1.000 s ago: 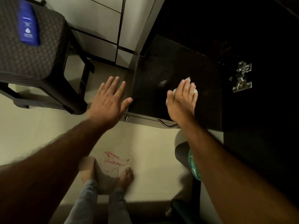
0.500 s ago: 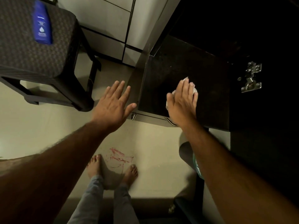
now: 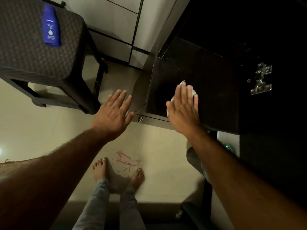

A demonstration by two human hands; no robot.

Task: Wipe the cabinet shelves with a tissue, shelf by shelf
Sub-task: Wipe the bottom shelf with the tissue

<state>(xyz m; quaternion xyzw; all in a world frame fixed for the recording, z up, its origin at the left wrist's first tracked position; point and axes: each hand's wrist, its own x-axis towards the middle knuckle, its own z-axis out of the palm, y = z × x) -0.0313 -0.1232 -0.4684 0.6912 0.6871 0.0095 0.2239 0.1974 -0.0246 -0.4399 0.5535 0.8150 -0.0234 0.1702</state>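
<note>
Right hand (image 3: 183,108) lies flat, fingers straight, pressing the tissue (image 3: 191,90) onto the dark shelf (image 3: 207,83) near its front edge. I see a pale floor (image 3: 157,155) below, a stool (image 3: 41,52) with a blue bottle (image 3: 50,26) at left. Left hand (image 3: 114,113) hovers spread wide beside the shelf, holding nothing; both arms reach forward.

1. A home interior is suggested, not a workplace.
2. A pale tiled floor (image 3: 41,130) is seen, met by large wall tiles (image 3: 116,22) with dark joints.
3. A dark plastic stool (image 3: 41,52) is placed on the floor, and a blue lotion bottle (image 3: 50,27) is laid on it.
4. A dark cabinet (image 3: 199,72) with a metal door hinge (image 3: 261,79) is fitted beside the wall.
5. Bare feet (image 3: 118,170) and red scribbles (image 3: 127,161) are seen on the floor.
</note>
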